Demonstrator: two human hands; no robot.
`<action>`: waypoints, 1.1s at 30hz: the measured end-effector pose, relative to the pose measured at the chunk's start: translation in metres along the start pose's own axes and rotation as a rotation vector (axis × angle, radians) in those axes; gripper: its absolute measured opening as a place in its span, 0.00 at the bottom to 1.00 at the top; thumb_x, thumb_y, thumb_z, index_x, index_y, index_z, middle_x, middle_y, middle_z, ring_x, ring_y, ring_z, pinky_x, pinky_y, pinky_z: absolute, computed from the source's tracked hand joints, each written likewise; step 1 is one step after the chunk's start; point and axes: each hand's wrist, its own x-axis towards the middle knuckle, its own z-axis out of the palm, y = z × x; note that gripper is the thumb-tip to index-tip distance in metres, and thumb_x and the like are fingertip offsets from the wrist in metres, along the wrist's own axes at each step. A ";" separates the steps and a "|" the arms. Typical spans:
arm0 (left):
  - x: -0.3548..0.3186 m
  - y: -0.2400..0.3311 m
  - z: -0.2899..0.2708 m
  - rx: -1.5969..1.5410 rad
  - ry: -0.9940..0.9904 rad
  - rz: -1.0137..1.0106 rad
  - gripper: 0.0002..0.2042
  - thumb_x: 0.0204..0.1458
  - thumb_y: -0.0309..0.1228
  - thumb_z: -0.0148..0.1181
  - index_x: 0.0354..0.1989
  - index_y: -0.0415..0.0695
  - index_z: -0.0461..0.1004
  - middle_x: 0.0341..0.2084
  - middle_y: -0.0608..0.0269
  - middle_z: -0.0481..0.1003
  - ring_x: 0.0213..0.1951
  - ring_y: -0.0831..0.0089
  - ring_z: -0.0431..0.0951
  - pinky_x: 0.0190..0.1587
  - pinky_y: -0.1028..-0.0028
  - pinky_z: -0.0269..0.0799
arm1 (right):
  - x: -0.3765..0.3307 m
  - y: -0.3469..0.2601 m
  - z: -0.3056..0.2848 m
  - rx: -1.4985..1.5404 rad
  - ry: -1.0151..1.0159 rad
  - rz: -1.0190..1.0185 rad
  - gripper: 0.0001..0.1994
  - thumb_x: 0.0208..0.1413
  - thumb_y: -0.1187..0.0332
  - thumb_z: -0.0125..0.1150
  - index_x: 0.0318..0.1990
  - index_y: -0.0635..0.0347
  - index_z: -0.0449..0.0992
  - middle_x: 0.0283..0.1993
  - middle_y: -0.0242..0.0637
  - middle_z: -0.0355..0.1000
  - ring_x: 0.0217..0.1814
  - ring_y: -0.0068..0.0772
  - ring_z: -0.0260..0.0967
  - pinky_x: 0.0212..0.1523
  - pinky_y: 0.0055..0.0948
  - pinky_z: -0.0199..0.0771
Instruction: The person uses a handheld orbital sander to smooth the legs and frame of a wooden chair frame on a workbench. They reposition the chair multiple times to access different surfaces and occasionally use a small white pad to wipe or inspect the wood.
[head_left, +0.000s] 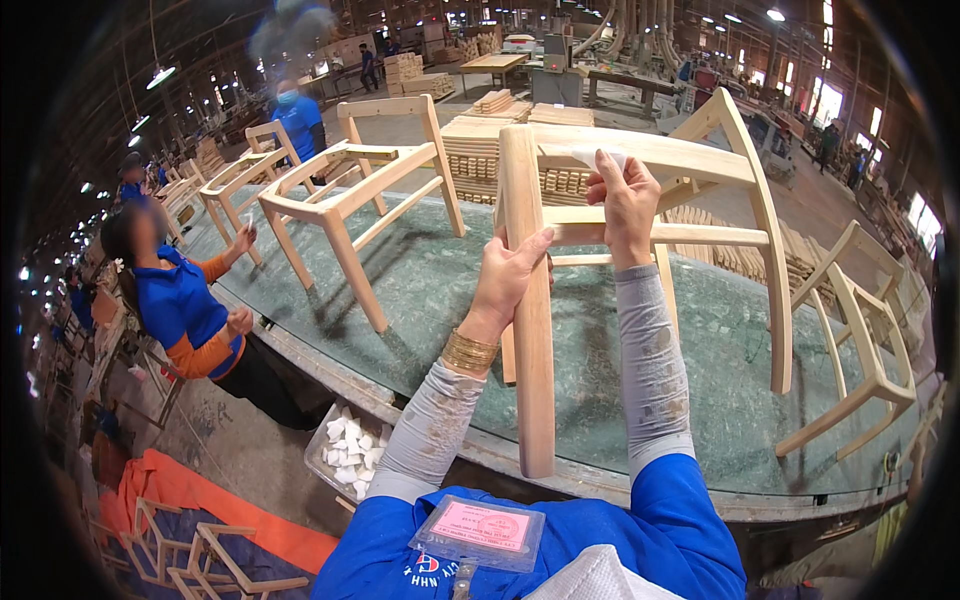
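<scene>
"Where's your pale chair frame (700, 235)?"

"Before you, over the green-topped table (440, 310); your left hand (507, 275) grips its nearest post (532, 390)."

"And your right hand (630, 200)?"

"Closed, pinching a white pad (598, 157) at the rail (690, 160). A similar chair (380, 182) stands to your left."

Near the front edge of the long green-topped table (725, 410), you have room right of your grey-sleeved right forearm (652, 350); the pale wooden chair frame (710, 236) blocks you beyond.

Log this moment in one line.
left hand: grips chair post; right hand: holds white pad against upper rail; nearby: wooden chairs on green tabletop
</scene>
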 end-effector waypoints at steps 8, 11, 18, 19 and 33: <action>0.002 -0.001 -0.001 -0.019 -0.014 0.020 0.17 0.52 0.36 0.60 0.42 0.38 0.63 0.17 0.66 0.70 0.16 0.80 0.71 0.17 0.80 0.69 | 0.000 0.001 0.001 -0.018 -0.011 -0.033 0.10 0.55 0.66 0.60 0.29 0.63 0.71 0.20 0.33 0.71 0.15 0.16 0.65 0.15 0.15 0.64; 0.003 -0.001 0.000 -0.015 -0.007 0.021 0.16 0.52 0.36 0.60 0.41 0.38 0.65 0.17 0.66 0.70 0.15 0.80 0.71 0.17 0.80 0.69 | 0.001 -0.001 0.001 -0.039 -0.025 -0.057 0.09 0.55 0.66 0.60 0.29 0.63 0.72 0.20 0.33 0.71 0.15 0.16 0.65 0.15 0.15 0.64; 0.003 -0.005 0.000 -0.025 -0.010 0.060 0.15 0.52 0.36 0.61 0.40 0.38 0.66 0.16 0.66 0.70 0.15 0.79 0.71 0.17 0.79 0.68 | 0.000 -0.008 0.005 -0.097 -0.030 -0.084 0.08 0.54 0.67 0.61 0.30 0.62 0.73 0.21 0.32 0.71 0.16 0.14 0.64 0.18 0.13 0.63; 0.003 -0.006 0.000 -0.028 -0.013 0.057 0.16 0.52 0.36 0.61 0.40 0.38 0.66 0.16 0.66 0.70 0.15 0.79 0.71 0.17 0.79 0.68 | 0.000 -0.009 0.005 -0.103 -0.026 -0.089 0.08 0.54 0.67 0.61 0.30 0.62 0.73 0.21 0.32 0.71 0.16 0.13 0.63 0.18 0.13 0.63; 0.002 -0.004 0.000 -0.024 -0.019 0.052 0.17 0.52 0.35 0.60 0.43 0.36 0.64 0.16 0.66 0.70 0.16 0.78 0.71 0.17 0.79 0.69 | 0.001 -0.017 0.003 -0.233 -0.058 -0.116 0.08 0.54 0.67 0.61 0.30 0.63 0.73 0.21 0.30 0.70 0.16 0.12 0.61 0.17 0.13 0.61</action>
